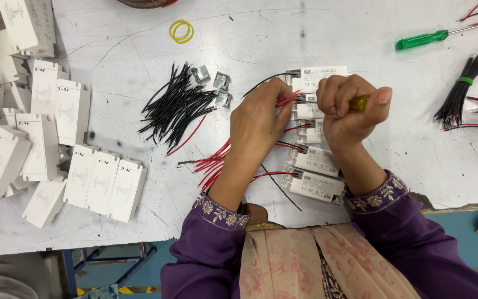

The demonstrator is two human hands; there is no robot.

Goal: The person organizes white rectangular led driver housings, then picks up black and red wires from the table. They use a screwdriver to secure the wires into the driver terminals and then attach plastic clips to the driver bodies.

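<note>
Hands met at the middle of the white table (360, 33), over a column of small white boxes (313, 160) running from twelve down to six o'clock. Right hand (352, 108) was clenched in a fist around a yellow-handled screwdriver (359, 103), tip hidden at a box, while the left hand (258, 119) pinched red wires (286, 101) against that same box. Loose black wires (178, 105) lay at nine o'clock, a green screwdriver (421, 40) at one o'clock.
</note>
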